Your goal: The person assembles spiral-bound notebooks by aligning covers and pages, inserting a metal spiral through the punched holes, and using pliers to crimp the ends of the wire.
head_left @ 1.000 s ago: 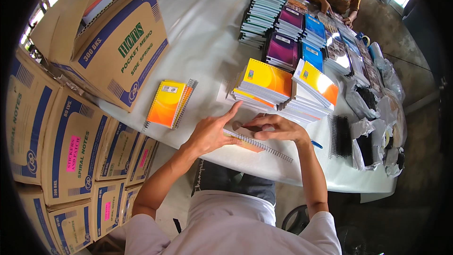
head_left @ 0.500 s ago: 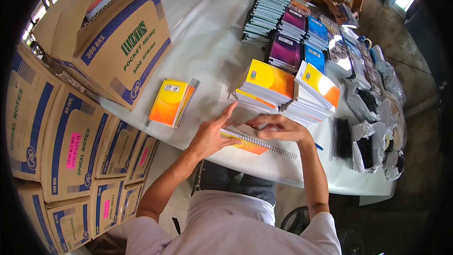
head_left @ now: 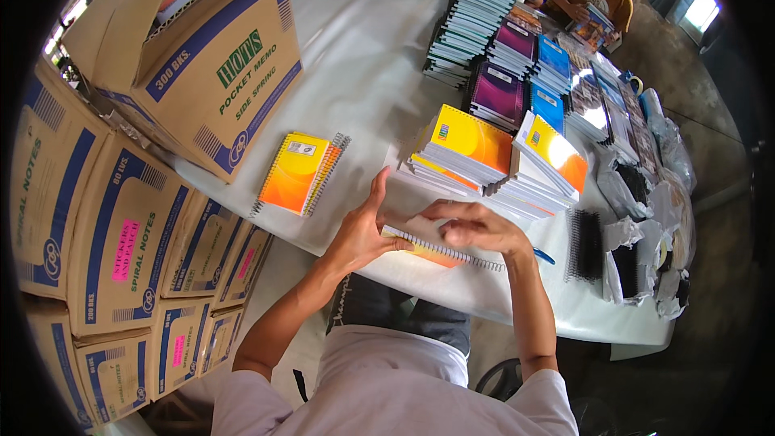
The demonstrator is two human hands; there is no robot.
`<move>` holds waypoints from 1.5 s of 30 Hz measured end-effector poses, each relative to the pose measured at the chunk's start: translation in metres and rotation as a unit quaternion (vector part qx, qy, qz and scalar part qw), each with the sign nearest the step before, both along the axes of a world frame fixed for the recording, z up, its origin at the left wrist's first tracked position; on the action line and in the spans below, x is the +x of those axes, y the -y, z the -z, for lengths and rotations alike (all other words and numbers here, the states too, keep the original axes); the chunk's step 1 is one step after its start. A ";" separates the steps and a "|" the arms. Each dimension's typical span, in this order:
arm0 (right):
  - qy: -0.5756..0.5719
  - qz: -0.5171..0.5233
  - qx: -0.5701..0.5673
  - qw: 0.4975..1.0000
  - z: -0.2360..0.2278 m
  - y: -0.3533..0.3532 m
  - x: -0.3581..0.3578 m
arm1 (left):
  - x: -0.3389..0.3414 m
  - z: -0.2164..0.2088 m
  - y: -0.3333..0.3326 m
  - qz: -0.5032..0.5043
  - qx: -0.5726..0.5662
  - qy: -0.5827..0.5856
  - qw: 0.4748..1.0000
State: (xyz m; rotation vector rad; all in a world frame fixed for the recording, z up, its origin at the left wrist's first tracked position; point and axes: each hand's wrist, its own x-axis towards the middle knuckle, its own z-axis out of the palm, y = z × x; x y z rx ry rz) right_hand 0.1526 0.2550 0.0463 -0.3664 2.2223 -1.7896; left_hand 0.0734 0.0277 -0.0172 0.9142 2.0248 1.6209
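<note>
Worktop (head_left: 363, 56): white-covered, it ran from the near edge to the far end, where another person sat with a booklet.
Cartons (head_left: 121, 226): blue-and-tan boxes stood stacked at the person's left, beside and below the worktop; one more carton (head_left: 214, 64) sat on the worktop's left part with its flaps open.
Notebook stacks (head_left: 484, 149): yellow-and-orange spiral notebooks lay piled just beyond the hands, with purple, blue and green stacks further back.
Single notebook (head_left: 297, 171): an orange-yellow spiral notebook lay alone on the worktop, left of the hands and apart from them.
Coil bundle (head_left: 587, 244): black spiral bindings lay to the right of the hands, next to bags.
Held notebook (head_left: 436, 249): it lay flat at the near edge of the worktop, white page up, orange cover showing beneath, its wire spine toward the person.
Left hand (head_left: 362, 230): it gripped the held notebook's left end, fingers raised and spread.
Right hand (head_left: 476, 228): open, not clamped, it hovered palm down over the notebook's right part; blur hid whether it touched. The hands were near each other.
Pen (head_left: 543, 256): blue, just right of the right hand.
Change: half a second earlier the right hand lay flat on the page; it had since lifted.
</note>
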 end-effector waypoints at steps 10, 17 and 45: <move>-0.089 0.057 0.245 0.964 0.005 0.024 -0.017 | 0.000 0.012 0.004 -0.022 -0.009 0.005 1.000; -0.126 0.145 0.409 0.892 0.013 0.011 0.012 | 0.001 0.030 0.004 0.069 0.049 -0.010 0.996; -0.126 0.390 0.644 0.645 0.088 -0.030 0.162 | 0.026 -0.039 0.019 -0.082 0.033 -0.320 0.943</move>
